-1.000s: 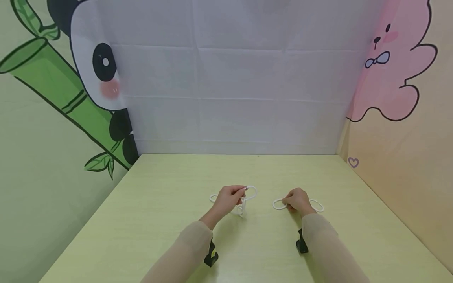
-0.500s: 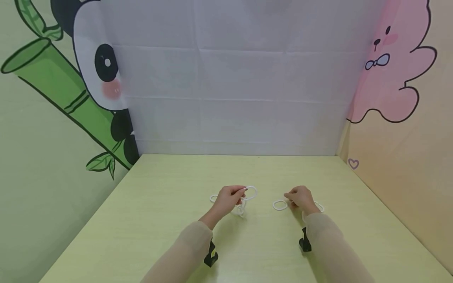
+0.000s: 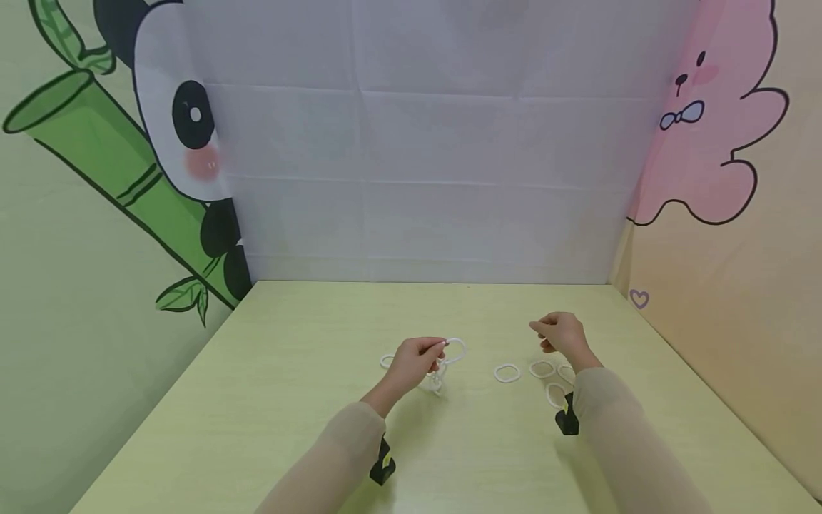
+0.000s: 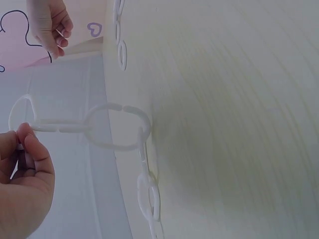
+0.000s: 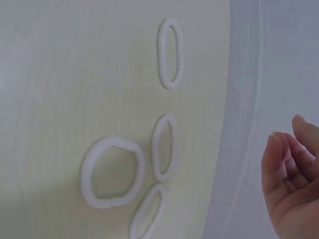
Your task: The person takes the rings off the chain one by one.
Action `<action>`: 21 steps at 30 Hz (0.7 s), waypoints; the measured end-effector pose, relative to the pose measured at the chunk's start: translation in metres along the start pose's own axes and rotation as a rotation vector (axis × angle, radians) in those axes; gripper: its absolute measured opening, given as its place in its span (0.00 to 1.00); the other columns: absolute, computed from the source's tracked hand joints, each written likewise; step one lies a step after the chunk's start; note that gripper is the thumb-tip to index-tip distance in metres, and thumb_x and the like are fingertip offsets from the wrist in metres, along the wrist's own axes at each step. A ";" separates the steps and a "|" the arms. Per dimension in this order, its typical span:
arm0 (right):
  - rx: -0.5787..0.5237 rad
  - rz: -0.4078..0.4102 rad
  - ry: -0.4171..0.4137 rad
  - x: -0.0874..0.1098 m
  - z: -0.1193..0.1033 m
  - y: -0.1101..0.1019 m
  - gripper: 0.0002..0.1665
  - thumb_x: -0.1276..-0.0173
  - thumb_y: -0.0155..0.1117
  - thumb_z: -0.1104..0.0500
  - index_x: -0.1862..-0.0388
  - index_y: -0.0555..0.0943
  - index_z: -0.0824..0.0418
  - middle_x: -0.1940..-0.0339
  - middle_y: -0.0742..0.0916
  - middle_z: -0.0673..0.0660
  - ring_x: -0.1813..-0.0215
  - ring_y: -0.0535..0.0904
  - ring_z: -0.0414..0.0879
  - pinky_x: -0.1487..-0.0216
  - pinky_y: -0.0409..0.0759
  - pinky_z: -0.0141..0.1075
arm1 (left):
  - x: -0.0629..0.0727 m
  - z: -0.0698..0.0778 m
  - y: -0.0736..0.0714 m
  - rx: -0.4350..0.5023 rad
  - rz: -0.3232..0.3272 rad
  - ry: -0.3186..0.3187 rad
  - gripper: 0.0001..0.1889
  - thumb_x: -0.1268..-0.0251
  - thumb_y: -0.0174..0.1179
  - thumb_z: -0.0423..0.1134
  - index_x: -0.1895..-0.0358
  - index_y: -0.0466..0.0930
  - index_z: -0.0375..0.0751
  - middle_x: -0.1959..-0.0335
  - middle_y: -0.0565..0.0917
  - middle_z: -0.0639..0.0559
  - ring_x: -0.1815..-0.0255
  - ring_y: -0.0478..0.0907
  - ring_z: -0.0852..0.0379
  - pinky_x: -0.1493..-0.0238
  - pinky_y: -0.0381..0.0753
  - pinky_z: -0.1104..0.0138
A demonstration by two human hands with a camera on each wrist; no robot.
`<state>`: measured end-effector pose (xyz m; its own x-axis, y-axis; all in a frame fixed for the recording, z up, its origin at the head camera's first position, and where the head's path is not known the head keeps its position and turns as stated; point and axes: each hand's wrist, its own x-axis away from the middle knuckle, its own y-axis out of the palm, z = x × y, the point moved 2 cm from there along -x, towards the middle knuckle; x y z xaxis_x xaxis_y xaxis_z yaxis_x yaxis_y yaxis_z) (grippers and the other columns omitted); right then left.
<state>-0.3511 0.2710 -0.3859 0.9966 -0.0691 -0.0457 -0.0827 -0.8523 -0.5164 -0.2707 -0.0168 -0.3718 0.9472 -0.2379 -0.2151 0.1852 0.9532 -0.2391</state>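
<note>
My left hand (image 3: 411,365) pinches the end link of a white plastic chain (image 4: 72,128) between thumb and fingertips. From there the chain hangs down, and its lower links reach the tabletop in the left wrist view. Part of it is hidden behind the hand in the head view. My right hand (image 3: 561,334) is raised above the table with loosely curled fingers and nothing between them. Below it lie several loose white links, among them a rounder link (image 5: 85,174) and a narrow-looking link (image 5: 162,55) set a little apart.
The pale wooden table (image 3: 308,335) ends at a white cloth backdrop (image 3: 424,214). Side panels carry a panda with bamboo (image 3: 109,150) on the left and a pink bear (image 3: 713,157) on the right. A black wrist mount (image 3: 382,467) hangs under the left sleeve.
My right hand has let go of a loose link, then lifted up and to the right, uncovering several links on the table. The left hand holds its place with the chain.
</note>
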 end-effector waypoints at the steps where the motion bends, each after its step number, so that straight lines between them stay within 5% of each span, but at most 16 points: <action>1: -0.005 0.006 -0.006 0.000 -0.003 -0.004 0.17 0.34 0.59 0.59 0.58 0.76 0.74 0.71 0.80 0.61 0.79 0.77 0.42 0.75 0.79 0.33 | 0.000 0.000 0.000 0.001 0.000 -0.001 0.12 0.32 0.50 0.29 0.53 0.77 0.23 0.70 0.79 0.38 0.78 0.71 0.60 0.65 0.77 0.54; 14: -0.027 0.051 -0.090 -0.002 -0.052 -0.025 0.18 0.34 0.59 0.56 0.55 0.75 0.72 0.68 0.80 0.62 0.79 0.76 0.40 0.73 0.80 0.33 | 0.000 0.001 0.002 -0.005 0.004 -0.003 0.12 0.32 0.50 0.29 0.54 0.78 0.23 0.67 0.79 0.32 0.78 0.71 0.60 0.67 0.77 0.59; 21: -0.018 0.056 -0.164 -0.001 -0.071 -0.025 0.17 0.34 0.60 0.57 0.55 0.77 0.71 0.71 0.79 0.60 0.80 0.75 0.40 0.74 0.79 0.33 | -0.018 -0.028 0.003 0.028 0.006 -0.019 0.12 0.32 0.52 0.32 0.53 0.78 0.26 0.65 0.79 0.32 0.78 0.71 0.61 0.67 0.78 0.59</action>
<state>-0.3495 0.2553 -0.3121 0.9764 -0.0323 -0.2135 -0.1365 -0.8586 -0.4942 -0.2946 -0.0146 -0.3956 0.9530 -0.2289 -0.1985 0.1865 0.9595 -0.2113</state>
